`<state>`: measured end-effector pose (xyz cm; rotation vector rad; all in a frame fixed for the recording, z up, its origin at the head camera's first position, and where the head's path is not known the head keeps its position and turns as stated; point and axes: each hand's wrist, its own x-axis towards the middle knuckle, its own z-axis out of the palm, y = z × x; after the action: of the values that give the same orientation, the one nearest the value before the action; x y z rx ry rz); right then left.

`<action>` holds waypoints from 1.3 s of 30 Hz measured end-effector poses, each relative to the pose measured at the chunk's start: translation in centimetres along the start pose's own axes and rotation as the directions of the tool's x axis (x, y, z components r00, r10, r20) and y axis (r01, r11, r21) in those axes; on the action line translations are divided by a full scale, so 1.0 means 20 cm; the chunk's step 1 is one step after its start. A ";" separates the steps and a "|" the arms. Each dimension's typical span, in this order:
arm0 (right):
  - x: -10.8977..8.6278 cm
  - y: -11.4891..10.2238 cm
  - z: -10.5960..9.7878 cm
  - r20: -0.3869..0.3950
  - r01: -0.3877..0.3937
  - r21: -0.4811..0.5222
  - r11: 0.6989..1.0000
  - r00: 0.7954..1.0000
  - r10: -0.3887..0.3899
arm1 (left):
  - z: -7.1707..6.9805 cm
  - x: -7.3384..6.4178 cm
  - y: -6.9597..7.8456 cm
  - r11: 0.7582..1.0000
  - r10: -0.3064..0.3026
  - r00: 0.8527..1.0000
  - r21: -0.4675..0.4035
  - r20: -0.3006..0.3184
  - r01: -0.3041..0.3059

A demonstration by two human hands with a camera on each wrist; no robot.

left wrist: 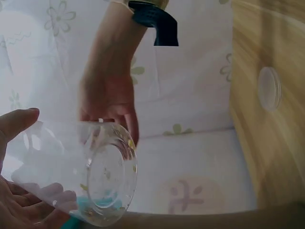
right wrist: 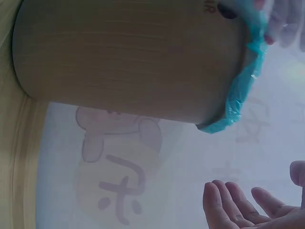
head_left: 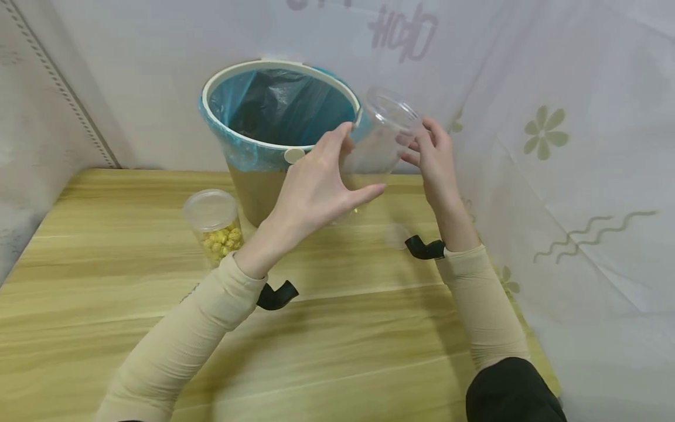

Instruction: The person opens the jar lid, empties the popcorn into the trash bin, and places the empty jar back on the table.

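Note:
My left hand (head_left: 321,176) grips a clear plastic jar (head_left: 371,149) between thumb and fingers. The jar is tilted, its mouth raised just right of the bin's rim. In the left wrist view, a few small yellow bits cling inside the jar's base (left wrist: 107,176). My right hand (head_left: 435,155) is beside the jar's mouth in the head view; the right wrist view shows its fingers (right wrist: 224,200) loosely extended with nothing in them. A tall bin (head_left: 258,193) with a blue liner bag (head_left: 239,149) stands behind my left hand.
Left of the bin, a lidded clear jar of yellow popcorn-like pieces (head_left: 221,240) stands on the wooden table (head_left: 337,351). A clear round lid (left wrist: 269,89) lies on the table at the right. Printed white cloth (head_left: 590,176) hangs behind and on both sides.

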<state>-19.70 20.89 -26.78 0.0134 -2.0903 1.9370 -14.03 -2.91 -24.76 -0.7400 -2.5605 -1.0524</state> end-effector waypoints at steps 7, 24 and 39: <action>-0.07 0.00 -0.06 -0.067 0.064 0.072 0.995 0.996 -0.059 | 0.16 -0.01 -0.05 0.996 -0.050 0.998 -0.071 0.024 0.052; -0.18 0.00 -0.08 -0.133 0.132 0.029 0.991 0.983 -0.127 | 0.55 0.04 -0.31 0.960 -0.155 0.965 -0.200 0.211 0.198; -0.23 0.09 -0.03 -0.061 0.165 -0.098 0.981 0.983 -0.172 | 0.76 0.05 -0.48 0.936 -0.200 0.942 -0.231 0.268 0.264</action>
<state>-15.62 20.80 -29.53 0.0996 -2.0599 1.7177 -21.10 2.61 -40.40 -0.6718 -2.8010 -1.4879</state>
